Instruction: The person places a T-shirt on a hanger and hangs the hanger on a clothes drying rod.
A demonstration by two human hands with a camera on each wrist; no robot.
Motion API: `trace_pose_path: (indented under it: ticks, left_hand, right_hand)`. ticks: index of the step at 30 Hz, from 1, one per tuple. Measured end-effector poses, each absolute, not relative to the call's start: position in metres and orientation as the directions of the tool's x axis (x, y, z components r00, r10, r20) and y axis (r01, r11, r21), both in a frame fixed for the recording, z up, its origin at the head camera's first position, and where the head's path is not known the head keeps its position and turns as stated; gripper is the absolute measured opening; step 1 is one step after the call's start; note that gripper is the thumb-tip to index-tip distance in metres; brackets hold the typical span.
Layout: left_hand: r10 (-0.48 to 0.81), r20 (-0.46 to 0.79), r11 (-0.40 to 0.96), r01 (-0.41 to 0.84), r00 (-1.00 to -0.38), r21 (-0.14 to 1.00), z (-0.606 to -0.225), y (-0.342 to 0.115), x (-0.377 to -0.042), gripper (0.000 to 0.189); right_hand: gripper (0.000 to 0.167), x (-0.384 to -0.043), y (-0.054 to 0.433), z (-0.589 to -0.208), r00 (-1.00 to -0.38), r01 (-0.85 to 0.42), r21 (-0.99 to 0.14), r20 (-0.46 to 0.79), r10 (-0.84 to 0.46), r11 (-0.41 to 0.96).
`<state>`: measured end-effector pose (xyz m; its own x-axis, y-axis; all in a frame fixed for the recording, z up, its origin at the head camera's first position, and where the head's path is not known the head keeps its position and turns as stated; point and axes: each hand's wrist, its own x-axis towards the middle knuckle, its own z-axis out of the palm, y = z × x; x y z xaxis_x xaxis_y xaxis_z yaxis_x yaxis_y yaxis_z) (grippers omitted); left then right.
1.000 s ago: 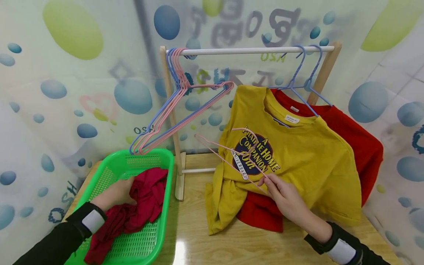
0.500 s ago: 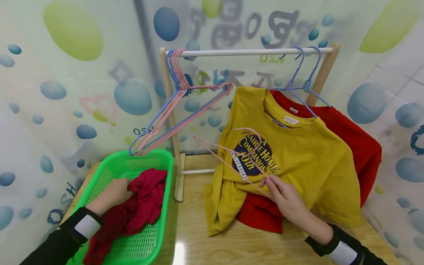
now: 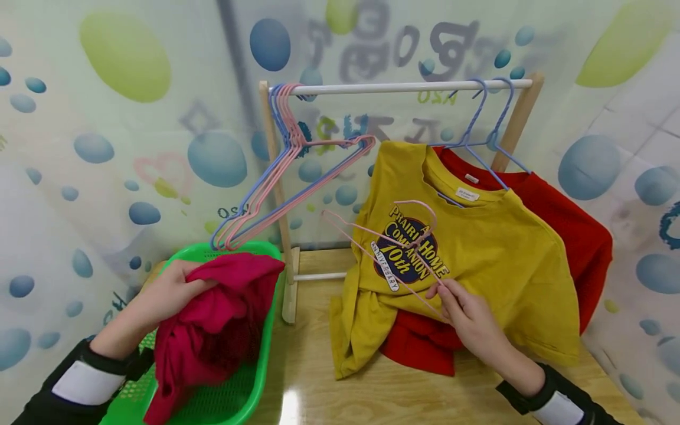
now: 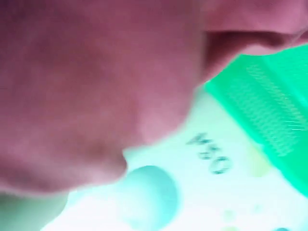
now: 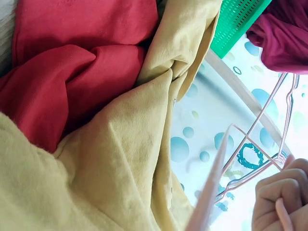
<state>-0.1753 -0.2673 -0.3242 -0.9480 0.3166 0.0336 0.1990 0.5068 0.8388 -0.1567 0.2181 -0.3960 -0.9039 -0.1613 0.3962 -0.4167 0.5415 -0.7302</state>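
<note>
My left hand [image 3: 172, 292] grips a crimson garment [image 3: 234, 289] by its upper edge, bunched and lifted at the green basket [image 3: 262, 360]. Its lower folds hang down into the basket, and part of it looks darker and textured. In the right hand [image 3: 473, 321], thumb and fingers pinch a thin pink wire hanger [image 3: 419, 241] along one arm, with the hook upward. That hanger overlaps the printed front of a yellow T-shirt [image 3: 494, 260] in the head view. The left wrist view is mostly filled by the blurred left hand [image 4: 96, 96].
A wooden rack with a white rail [image 3: 382, 89] stands on the wooden table [image 3: 313, 378]. Several pink and blue hangers [image 3: 291, 147] hang at its left end, above the basket. At the right, the yellow T-shirt and a red garment [image 3: 576, 230] hang on blue hangers.
My left hand has raised the crimson garment from the basket's floor, drawing it up and left. The right hand has shifted slightly right with the pink hanger.
</note>
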Motion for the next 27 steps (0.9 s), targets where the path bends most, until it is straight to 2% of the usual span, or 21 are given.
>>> trace_pose_path:
  ticks: [8, 14, 19, 22, 27]
  left_hand:
    - [0.446, 0.168, 0.217, 0.288, -0.879, 0.933, -0.268, -0.237, -0.178, 0.034]
    - [0.452, 0.258, 0.149, 0.357, -0.854, 0.922, -0.234, -0.19, -0.179, 0.029]
    - [0.511, 0.307, 0.081, 0.401, -0.803, 0.912, -0.227, -0.152, -0.179, 0.029]
    - [0.561, 0.258, 0.101, 0.374, -0.786, 0.922, -0.231, -0.13, -0.18, 0.027]
    - [0.637, 0.07, 0.197, 0.25, -0.768, 0.948, -0.257, -0.098, -0.185, 0.018]
  right_hand:
    - [0.023, -0.158, 0.225, -0.393, -0.887, -0.431, -0.707, 0.448, -0.117, 0.561]
    - [0.024, -0.156, 0.231, -0.39, -0.879, -0.435, -0.72, 0.47, -0.081, 0.541]
    - [0.024, -0.155, 0.236, -0.387, -0.85, -0.462, -0.699, 0.524, -0.049, 0.546]
    - [0.023, -0.154, 0.239, -0.388, -0.837, -0.47, -0.685, 0.546, -0.034, 0.556]
    - [0.022, -0.153, 0.241, -0.39, -0.835, -0.472, -0.688, 0.55, -0.028, 0.552]
